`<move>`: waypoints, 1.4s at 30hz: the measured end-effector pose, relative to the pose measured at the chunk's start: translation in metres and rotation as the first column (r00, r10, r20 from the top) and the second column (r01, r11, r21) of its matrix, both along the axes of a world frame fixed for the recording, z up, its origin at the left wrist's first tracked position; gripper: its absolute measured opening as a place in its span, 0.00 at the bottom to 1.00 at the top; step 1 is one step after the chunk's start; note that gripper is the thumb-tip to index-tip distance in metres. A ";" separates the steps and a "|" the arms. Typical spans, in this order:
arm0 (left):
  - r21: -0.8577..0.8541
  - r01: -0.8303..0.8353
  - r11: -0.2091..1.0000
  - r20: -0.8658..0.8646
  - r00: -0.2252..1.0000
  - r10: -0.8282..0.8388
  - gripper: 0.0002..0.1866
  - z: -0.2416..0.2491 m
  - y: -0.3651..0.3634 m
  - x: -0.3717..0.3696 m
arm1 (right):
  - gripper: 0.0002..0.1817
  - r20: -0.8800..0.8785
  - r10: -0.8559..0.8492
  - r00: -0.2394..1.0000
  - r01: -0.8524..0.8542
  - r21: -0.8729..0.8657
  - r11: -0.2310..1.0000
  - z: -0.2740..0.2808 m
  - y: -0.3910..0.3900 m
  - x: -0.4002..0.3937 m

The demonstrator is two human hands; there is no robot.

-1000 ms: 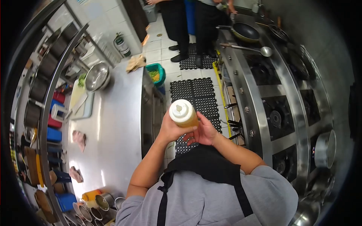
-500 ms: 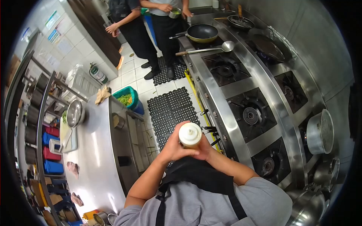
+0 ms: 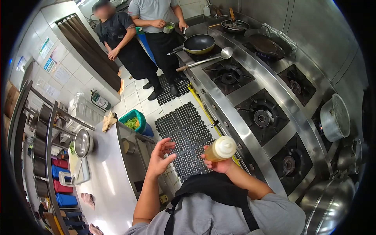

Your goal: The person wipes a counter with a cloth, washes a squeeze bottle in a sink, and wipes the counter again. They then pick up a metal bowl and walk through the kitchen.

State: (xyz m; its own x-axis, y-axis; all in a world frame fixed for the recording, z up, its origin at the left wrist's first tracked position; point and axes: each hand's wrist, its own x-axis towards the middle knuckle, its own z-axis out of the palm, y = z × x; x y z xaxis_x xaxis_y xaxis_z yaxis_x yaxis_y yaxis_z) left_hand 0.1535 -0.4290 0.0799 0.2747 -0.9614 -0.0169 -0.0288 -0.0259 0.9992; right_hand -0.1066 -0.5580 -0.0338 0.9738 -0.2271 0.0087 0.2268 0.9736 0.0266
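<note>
At nine o'clock the steel counter (image 3: 105, 176) runs along my left side, with a metal bowl (image 3: 82, 143) and a cutting board (image 3: 76, 169) on it toward the shelves. Beyond its far end, near ten o'clock, sits a green bin (image 3: 134, 121) holding greens.

My left hand (image 3: 159, 154) hangs in the air just left of centre, fingers spread and palm open, gripping nothing, over the edge of the black floor mat (image 3: 187, 133). It is apart from the bottle.

Just right of centre, my right hand (image 3: 220, 163) is clamped around the base of a squeeze bottle (image 3: 220, 149) of yellowish liquid. The bottle tilts, its white cap pointing toward two o'clock, above the front rail of the stove (image 3: 270, 117). How tightly my fingers wrap it I cannot fully tell, since the bottle hides most of them.

At twelve o'clock two other people stand by the range, where a dark frying pan (image 3: 199, 43) and a ladle (image 3: 207, 58) rest on the burners. At three o'clock a steel pot (image 3: 335, 117) sits on the far right of the stove.
</note>
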 end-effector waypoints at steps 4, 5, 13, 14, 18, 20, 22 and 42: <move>0.010 -0.108 0.994 -0.125 0.986 0.108 0.24 -0.009 0.035 0.037 | 0.37 0.017 -0.046 0.999 0.046 0.041 0.998 -0.009 0.036 0.010; 0.005 -0.119 0.993 -0.130 0.984 0.118 0.19 -0.010 0.044 0.043 | 0.36 -0.008 -0.054 0.999 0.054 0.027 0.998 -0.009 0.045 0.015; 0.062 -0.001 0.998 -0.199 0.980 0.013 0.16 -0.026 0.068 0.089 | 0.33 -0.142 -0.114 0.983 0.123 0.052 0.991 -0.012 0.125 0.052; 0.055 0.021 0.998 -0.214 0.977 -0.009 0.16 -0.027 0.066 0.090 | 0.33 -0.144 -0.132 0.981 0.141 0.058 0.988 -0.011 0.133 0.052; 0.018 0.151 0.988 -0.179 0.973 -0.145 0.16 -0.036 0.054 0.076 | 0.36 -0.231 -0.149 0.962 0.153 -0.001 0.988 -0.003 0.161 0.044; -0.025 0.229 0.973 -0.216 0.949 -0.228 0.15 -0.043 0.048 0.062 | 0.36 -0.227 -0.165 0.960 0.181 0.050 0.982 -0.001 0.174 0.035; -0.008 0.293 0.956 -0.245 0.926 -0.286 0.14 -0.047 0.046 0.046 | 0.36 -0.224 -0.198 0.954 0.215 0.056 0.975 0.001 0.186 0.024; 0.120 0.623 0.773 -0.125 0.782 -0.610 0.18 -0.026 0.095 -0.160 | 0.31 -0.280 -0.513 0.812 0.543 0.037 0.839 -0.018 0.283 -0.160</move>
